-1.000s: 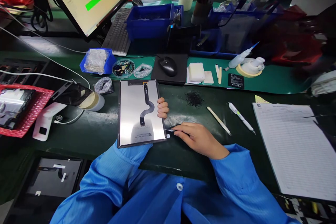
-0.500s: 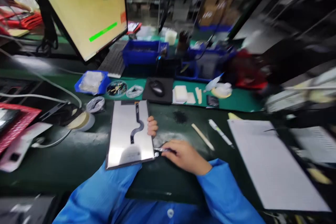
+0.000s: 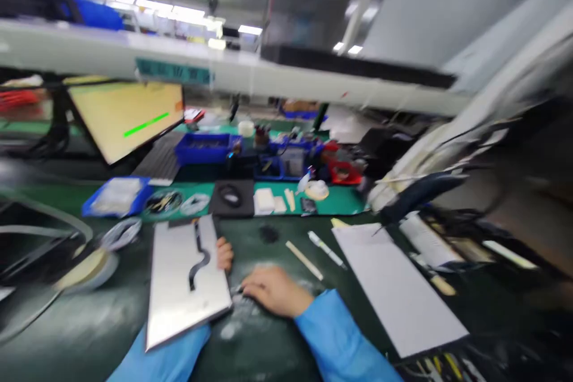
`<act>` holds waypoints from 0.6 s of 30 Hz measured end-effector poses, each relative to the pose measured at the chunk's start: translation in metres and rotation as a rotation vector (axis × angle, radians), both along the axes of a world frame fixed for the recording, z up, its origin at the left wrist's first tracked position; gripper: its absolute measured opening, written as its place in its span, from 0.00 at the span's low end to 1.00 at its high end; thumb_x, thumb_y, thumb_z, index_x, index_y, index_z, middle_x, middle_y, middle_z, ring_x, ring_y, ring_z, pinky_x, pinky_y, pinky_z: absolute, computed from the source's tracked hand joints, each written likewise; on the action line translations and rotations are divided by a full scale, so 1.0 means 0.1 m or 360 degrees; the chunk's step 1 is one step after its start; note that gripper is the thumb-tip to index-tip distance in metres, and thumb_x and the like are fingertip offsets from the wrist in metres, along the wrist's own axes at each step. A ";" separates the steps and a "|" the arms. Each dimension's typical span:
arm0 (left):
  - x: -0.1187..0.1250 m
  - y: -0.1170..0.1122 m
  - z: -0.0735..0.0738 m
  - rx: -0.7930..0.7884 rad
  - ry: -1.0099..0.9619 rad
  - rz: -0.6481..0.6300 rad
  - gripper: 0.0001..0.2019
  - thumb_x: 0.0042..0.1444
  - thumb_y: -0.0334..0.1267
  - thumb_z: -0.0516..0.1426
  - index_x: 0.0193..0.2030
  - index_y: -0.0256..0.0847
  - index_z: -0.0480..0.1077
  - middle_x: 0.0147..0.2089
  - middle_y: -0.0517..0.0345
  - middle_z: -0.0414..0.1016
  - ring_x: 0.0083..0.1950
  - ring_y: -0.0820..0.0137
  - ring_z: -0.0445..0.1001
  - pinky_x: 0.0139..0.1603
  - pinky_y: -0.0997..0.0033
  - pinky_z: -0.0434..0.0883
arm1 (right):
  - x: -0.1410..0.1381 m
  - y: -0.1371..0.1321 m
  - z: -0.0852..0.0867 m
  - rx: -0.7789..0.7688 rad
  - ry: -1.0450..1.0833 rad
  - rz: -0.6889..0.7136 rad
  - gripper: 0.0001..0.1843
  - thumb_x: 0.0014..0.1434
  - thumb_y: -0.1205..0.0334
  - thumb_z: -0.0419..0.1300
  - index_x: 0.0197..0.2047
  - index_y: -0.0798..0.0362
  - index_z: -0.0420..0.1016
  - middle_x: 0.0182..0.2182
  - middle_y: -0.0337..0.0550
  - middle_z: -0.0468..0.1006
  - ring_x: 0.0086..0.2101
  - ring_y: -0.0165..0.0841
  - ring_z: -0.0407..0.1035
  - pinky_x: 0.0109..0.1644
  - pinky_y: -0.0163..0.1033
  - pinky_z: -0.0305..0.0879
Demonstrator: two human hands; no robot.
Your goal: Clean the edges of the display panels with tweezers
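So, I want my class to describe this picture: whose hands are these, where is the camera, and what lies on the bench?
No machine here: a person in blue sleeves works with bare hands, and the camera sits on their head, looking forward and down; the picture is blurred. The left hand grips the right edge of a silver panel bearing a black ribbon cable. The right hand seems to pinch a thin tool at that edge. On the dark green bench lie a pen, a pale stick and a paper sheet; behind are a mouse and a monitor.
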State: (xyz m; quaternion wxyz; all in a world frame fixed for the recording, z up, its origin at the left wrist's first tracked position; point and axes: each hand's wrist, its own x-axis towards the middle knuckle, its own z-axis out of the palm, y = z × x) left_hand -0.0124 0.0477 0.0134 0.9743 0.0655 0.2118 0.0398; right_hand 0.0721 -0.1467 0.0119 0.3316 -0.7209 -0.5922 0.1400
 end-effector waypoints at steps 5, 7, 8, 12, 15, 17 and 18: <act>-0.05 -0.10 0.20 -0.0057 -0.0038 0.0101 0.18 0.75 0.37 0.40 0.33 0.38 0.60 0.25 0.63 0.56 0.21 0.80 0.55 0.20 0.86 0.59 | 0.10 -0.08 0.05 -0.0049 0.0230 0.0066 0.11 0.65 0.58 0.64 0.47 0.53 0.82 0.38 0.46 0.86 0.37 0.37 0.79 0.43 0.38 0.73; -0.07 -0.11 0.25 -0.0047 -0.0058 0.0081 0.15 0.74 0.33 0.42 0.34 0.38 0.59 0.26 0.64 0.55 0.22 0.80 0.53 0.21 0.86 0.59 | 0.09 -0.09 0.03 -0.0048 0.0237 0.0116 0.10 0.67 0.58 0.62 0.46 0.52 0.83 0.39 0.47 0.85 0.39 0.38 0.78 0.46 0.40 0.72; -0.08 -0.11 0.26 -0.0036 -0.0068 0.0057 0.13 0.73 0.32 0.43 0.34 0.38 0.59 0.27 0.64 0.54 0.22 0.80 0.52 0.21 0.86 0.59 | 0.09 -0.10 0.04 -0.0038 0.0217 0.0138 0.11 0.69 0.58 0.60 0.45 0.52 0.83 0.39 0.47 0.85 0.40 0.39 0.78 0.46 0.41 0.72; -0.08 -0.07 0.25 0.0018 -0.0093 -0.0035 0.11 0.70 0.29 0.45 0.33 0.39 0.57 0.28 0.65 0.51 0.22 0.79 0.49 0.21 0.85 0.57 | 0.06 -0.12 0.07 0.0003 0.0090 0.0153 0.12 0.71 0.59 0.57 0.47 0.50 0.83 0.39 0.45 0.86 0.38 0.37 0.79 0.44 0.40 0.72; -0.05 -0.05 0.20 0.0048 -0.0090 -0.0033 0.12 0.70 0.30 0.44 0.32 0.40 0.55 0.27 0.66 0.48 0.21 0.79 0.48 0.19 0.85 0.54 | 0.06 -0.12 0.06 -0.0008 0.0096 0.0111 0.08 0.67 0.61 0.64 0.48 0.49 0.82 0.37 0.41 0.86 0.35 0.36 0.79 0.41 0.37 0.73; -0.03 -0.05 0.17 0.0057 -0.0072 -0.0014 0.14 0.70 0.32 0.43 0.31 0.41 0.54 0.26 0.66 0.46 0.20 0.78 0.47 0.19 0.85 0.52 | 0.06 -0.12 0.05 0.0013 0.0070 0.0125 0.07 0.66 0.61 0.64 0.46 0.49 0.83 0.37 0.41 0.86 0.35 0.35 0.79 0.41 0.37 0.73; -0.02 -0.05 0.16 0.0057 -0.0062 -0.0012 0.14 0.71 0.32 0.43 0.30 0.41 0.53 0.26 0.67 0.46 0.20 0.78 0.47 0.18 0.85 0.52 | 0.06 -0.12 0.05 0.0025 0.0046 0.0142 0.07 0.68 0.61 0.63 0.46 0.49 0.83 0.37 0.42 0.86 0.36 0.36 0.79 0.42 0.38 0.74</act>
